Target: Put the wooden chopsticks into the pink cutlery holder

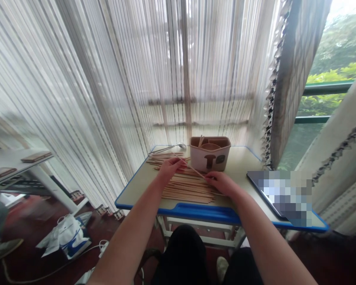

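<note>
L hand (174,163) & R hand (214,179) both pinch one thin pale-wood stick (195,171), just above loose tan wooden sticks (190,190) on the beige blue-edged table (133,189). A few upright sticks (201,140) stand in the off-white brown-rimmed box (199,160); most lie out, so prob. early on
</note>
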Demonstrator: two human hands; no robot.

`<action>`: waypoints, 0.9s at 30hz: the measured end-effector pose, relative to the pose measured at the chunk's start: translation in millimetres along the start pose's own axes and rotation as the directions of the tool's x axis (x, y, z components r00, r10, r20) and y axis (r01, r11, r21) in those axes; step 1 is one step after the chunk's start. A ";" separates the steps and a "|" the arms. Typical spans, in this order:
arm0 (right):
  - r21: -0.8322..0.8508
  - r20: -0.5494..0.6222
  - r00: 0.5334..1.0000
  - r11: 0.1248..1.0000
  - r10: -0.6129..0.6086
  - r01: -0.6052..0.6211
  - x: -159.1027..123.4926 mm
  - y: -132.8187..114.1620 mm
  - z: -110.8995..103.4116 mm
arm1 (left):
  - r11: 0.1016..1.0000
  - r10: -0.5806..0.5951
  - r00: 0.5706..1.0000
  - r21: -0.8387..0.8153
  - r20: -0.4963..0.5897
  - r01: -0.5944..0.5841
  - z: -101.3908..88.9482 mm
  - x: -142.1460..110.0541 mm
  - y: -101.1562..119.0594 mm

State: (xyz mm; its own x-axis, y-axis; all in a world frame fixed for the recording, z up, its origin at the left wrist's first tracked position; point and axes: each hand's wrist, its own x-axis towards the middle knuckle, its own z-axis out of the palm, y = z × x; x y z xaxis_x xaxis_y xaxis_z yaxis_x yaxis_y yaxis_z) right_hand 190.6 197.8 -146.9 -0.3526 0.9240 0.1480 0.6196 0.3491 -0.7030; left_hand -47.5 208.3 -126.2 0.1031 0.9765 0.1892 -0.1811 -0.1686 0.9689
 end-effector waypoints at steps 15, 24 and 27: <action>0.042 -0.088 0.995 0.998 -0.052 0.056 0.9 3.5 3.4 | 0.878 0.472 0.836 0.239 -0.282 -0.415 14.7 26.9 57.7; 0.065 -0.207 0.969 0.986 -0.137 0.154 -3.3 0.1 -0.2 | 0.789 0.531 0.846 0.336 0.048 -0.514 50.6 72.7 137.8; 0.059 -0.209 0.972 0.990 -0.112 0.127 -6.2 -3.1 -3.0 | 0.793 0.499 0.859 0.339 0.113 -0.505 49.7 80.9 147.0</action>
State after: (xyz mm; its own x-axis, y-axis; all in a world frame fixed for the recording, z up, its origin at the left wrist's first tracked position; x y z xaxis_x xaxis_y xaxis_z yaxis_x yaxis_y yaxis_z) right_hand 192.9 191.5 -143.6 -0.2659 0.8911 0.3678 0.5274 0.4538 -0.7183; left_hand -17.2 255.8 39.5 0.1086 0.7398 0.6640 0.1361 -0.6727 0.7273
